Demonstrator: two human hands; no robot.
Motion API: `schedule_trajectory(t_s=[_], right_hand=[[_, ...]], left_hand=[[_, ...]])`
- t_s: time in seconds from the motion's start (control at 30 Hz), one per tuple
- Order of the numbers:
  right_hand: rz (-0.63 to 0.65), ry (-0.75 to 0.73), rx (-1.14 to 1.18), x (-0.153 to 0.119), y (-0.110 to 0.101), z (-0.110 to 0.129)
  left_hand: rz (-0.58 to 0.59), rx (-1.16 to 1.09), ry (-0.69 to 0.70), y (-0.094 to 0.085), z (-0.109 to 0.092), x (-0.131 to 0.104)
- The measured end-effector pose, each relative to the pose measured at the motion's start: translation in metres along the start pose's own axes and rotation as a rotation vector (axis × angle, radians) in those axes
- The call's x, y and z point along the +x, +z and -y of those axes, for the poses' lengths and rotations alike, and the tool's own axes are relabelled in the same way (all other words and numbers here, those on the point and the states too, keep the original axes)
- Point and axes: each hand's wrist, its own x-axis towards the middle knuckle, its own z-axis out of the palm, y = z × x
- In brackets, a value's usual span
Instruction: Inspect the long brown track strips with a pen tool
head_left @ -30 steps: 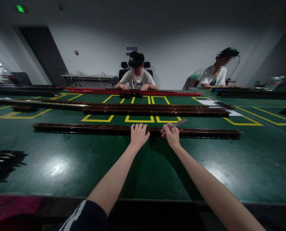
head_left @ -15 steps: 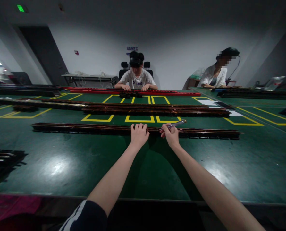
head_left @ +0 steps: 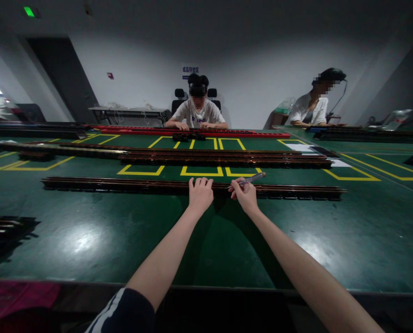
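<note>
A long dark strip (head_left: 123,186) with coppery lines along it lies crosswise on the green table in front of me. My left hand (head_left: 201,194) is closed over the strip near its middle, fingers curled across the far edge. Just to the right, my right hand (head_left: 245,195) pinches a pen (head_left: 251,179) with a clear barrel. The pen slants, its upper end pointing right and away from me and its tip low over the strip. Whether the tip touches the strip I cannot tell.
Beyond it lies a stack of similar strips (head_left: 227,158). More strips (head_left: 5,231) are at the near left. Yellow tape outlines (head_left: 140,174) mark the green table (head_left: 98,259). Across sits a co-worker (head_left: 197,113) by a red rail (head_left: 255,134); another person (head_left: 309,108) is at right.
The long strip has shifted slightly to the left. My left hand stays on it, and my right hand with the pen has moved a little left. The co-worker's hand opposite has also moved.
</note>
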Motion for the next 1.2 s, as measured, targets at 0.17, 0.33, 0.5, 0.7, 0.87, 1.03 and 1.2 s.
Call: schedule_trajectory(t_s=[0.17, 0.33, 0.5, 0.7, 0.87, 1.03, 1.2], right_hand=[[0.026, -0.026, -0.014, 0.0006, 0.0006, -0.0024], [0.045, -0.043, -0.038, 0.0006, 0.0013, -0.0022], [0.013, -0.031, -0.029, 0.0009, 0.0005, -0.0027], [-0.081, 0.01, 0.01, 0.0007, -0.0001, -0.0021], [-0.056, 0.003, 0.018, 0.001, -0.001, -0.0031], [-0.034, -0.008, 0.02, 0.0011, -0.0012, -0.0048], [-0.114, 0.041, 0.031, 0.0009, -0.0003, 0.0001]], left_hand=[[-0.02, 0.041, -0.005, 0.0008, 0.0001, -0.0001], [-0.019, 0.054, -0.044, 0.0012, 0.0006, -0.0002], [0.0, 0.068, -0.095, 0.0002, 0.0012, -0.0002], [0.01, 0.024, -0.089, 0.0023, 0.0055, 0.0004], [-0.006, -0.016, -0.045, 0.0054, 0.0081, 0.0006], [-0.003, -0.052, -0.014, 0.0024, 0.0059, 0.001], [0.025, -0.096, -0.011, -0.0028, 0.0039, 0.0008]])
